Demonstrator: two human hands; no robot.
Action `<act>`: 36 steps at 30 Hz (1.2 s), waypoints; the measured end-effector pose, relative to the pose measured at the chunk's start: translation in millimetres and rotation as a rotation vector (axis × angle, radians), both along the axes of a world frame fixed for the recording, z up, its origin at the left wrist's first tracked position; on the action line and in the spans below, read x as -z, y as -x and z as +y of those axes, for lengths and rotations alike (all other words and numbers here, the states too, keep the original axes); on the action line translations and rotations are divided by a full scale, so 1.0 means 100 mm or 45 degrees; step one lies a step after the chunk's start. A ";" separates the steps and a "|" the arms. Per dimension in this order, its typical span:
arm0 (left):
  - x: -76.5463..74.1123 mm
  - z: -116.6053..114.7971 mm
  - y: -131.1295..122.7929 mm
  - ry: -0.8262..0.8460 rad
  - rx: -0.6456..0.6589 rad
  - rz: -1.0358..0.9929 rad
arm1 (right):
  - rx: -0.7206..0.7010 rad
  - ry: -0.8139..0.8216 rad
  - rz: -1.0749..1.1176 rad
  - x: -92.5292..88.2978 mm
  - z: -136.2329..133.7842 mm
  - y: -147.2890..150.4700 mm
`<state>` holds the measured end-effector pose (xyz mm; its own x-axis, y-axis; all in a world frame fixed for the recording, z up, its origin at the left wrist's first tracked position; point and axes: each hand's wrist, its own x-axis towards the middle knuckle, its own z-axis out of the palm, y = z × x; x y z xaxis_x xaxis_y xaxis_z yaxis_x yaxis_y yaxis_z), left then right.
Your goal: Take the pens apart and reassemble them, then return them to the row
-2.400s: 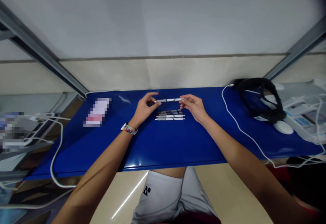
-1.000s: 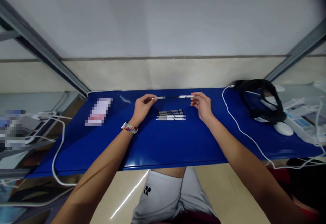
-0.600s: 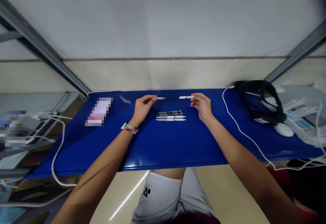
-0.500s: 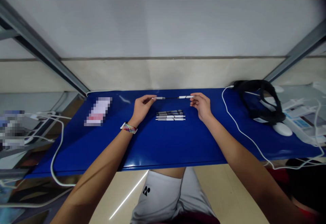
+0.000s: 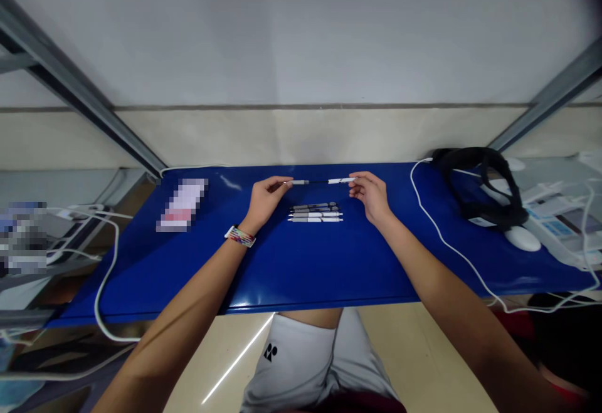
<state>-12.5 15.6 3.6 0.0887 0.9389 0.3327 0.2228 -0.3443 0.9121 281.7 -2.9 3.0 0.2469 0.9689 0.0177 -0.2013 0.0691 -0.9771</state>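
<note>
A blue table (image 5: 320,269) carries everything at hand, with a black headset (image 5: 505,214) beside its right edge. The left hand (image 5: 266,198) and right hand (image 5: 372,198) have parted from where a couple of seconds ago they held one whole pen, then drawn in very slightly; the pen now looks opened in two. Both forearms reach over the near edge, angled inward, palms facing each other, the left wrist wearing a multicoloured band (image 5: 241,236). A row of pens (image 5: 315,217) lies between the hands, a little nearer the near edge. Close to the far edge, the right thumb and fingertips pinch the outer end of the white barrel (image 5: 341,180); the left thumb and index finger pinch the grey front section (image 5: 300,182) by its tip. A thin dark refill (image 5: 318,182) spans the gap.
</note>
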 end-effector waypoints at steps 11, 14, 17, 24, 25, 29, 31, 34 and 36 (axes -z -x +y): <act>-0.02 -0.06 -0.03 -0.116 0.083 0.307 | -0.390 -0.067 -0.057 -0.06 -0.11 0.13; -0.03 -0.07 -0.05 -0.125 0.101 0.310 | -0.379 -0.030 -0.016 -0.04 -0.10 0.11; -0.04 -0.08 -0.06 -0.117 0.160 0.215 | -0.363 -0.007 0.030 -0.01 -0.07 0.09; -0.01 -0.06 -0.06 -0.117 0.229 0.094 | -0.369 0.002 0.061 0.01 -0.07 0.10; 0.00 -0.06 -0.06 -0.136 0.218 0.103 | -0.373 0.002 0.064 0.01 -0.07 0.11; -0.01 -0.06 -0.05 -0.080 0.226 0.106 | -0.384 -0.010 0.068 0.01 -0.07 0.11; -0.01 -0.07 -0.05 -0.092 0.227 0.118 | -0.381 -0.007 0.064 0.02 -0.07 0.11; -0.03 -0.07 -0.05 -0.175 0.211 0.161 | -0.372 -0.008 0.065 0.02 -0.07 0.11; -0.04 -0.07 -0.05 -0.163 0.217 0.166 | -0.366 -0.009 0.068 0.01 -0.07 0.11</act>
